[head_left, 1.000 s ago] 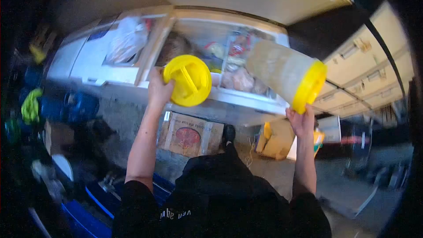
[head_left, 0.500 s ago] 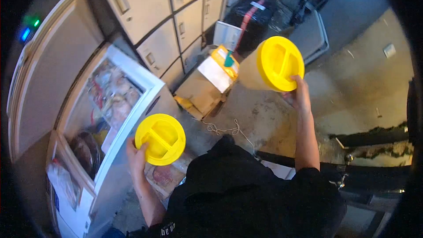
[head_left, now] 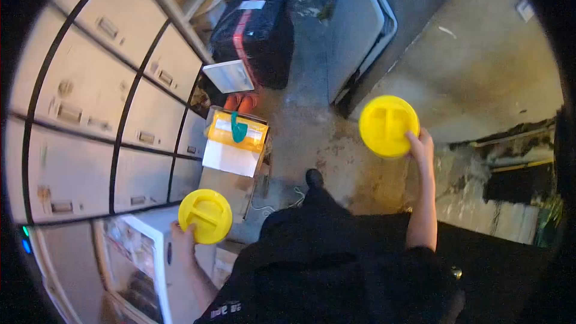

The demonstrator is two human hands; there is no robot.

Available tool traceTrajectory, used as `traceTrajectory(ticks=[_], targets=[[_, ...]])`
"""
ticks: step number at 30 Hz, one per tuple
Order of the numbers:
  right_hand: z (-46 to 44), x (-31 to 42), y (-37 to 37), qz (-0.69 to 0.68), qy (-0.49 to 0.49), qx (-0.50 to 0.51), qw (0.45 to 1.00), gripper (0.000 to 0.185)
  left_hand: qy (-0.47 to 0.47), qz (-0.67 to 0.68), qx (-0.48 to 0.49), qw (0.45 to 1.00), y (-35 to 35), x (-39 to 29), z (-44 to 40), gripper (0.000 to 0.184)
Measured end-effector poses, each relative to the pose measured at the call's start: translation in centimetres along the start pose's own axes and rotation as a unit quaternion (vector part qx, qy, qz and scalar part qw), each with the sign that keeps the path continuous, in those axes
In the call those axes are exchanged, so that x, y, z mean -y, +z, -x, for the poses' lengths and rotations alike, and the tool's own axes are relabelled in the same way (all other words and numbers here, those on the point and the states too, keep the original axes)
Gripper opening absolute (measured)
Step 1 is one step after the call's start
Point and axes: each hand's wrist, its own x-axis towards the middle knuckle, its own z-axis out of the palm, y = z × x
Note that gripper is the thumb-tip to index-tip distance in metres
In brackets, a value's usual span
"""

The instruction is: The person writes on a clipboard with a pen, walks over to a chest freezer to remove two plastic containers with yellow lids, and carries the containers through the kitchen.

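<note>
My left hand [head_left: 184,239] grips the near-left edge of a round yellow lid [head_left: 214,209] with a raised bar across its recess. Whether a container sits beneath that lid I cannot tell. Out to the right, my right hand [head_left: 422,149] is closed on the rim of a yellow-lidded container [head_left: 379,121]. Its lid faces up at me and hides the pale body below. Both lids are held in the air, well apart. Under the left one stands a cardboard box [head_left: 225,183].
Pale lockers [head_left: 84,114] line the left side, with an open glass-fronted freezer [head_left: 157,252] below them. A yellow pack [head_left: 240,132] lies on the box. Ahead are a black wrapped bale [head_left: 258,36] and folded tabletops [head_left: 357,30]. A cord [head_left: 264,209] trails on the stained floor.
My view has turned and advanced past the freezer, so the lockers now fill the left. The right-hand container's pale side is no longer visible. Both hands keep their hold.
</note>
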Motion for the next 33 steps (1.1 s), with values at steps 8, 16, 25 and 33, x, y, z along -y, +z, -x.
traceTrajectory(ticks=[8,16,25,33], targets=[[-20.9,13.2,10.7,-0.009,0.013,0.158,0.987,0.034,-0.024,0.019,-0.017,0.999,13.9,-16.1,-10.9,0.048],[-42.4,21.5,17.4,-0.367,-0.017,0.091,0.926,0.030,0.057,-0.058,0.058,0.995,26.4,-31.7,-25.8,0.040],[-62.7,21.3,17.0,-0.449,0.068,0.038,0.890,0.043,0.172,-0.177,0.102,0.964,43.7,-44.6,-49.1,0.044],[-82.5,20.2,23.4,-0.492,0.140,0.000,0.859,0.043,0.202,-0.037,0.083,0.975,59.2,-61.1,-68.4,0.047]])
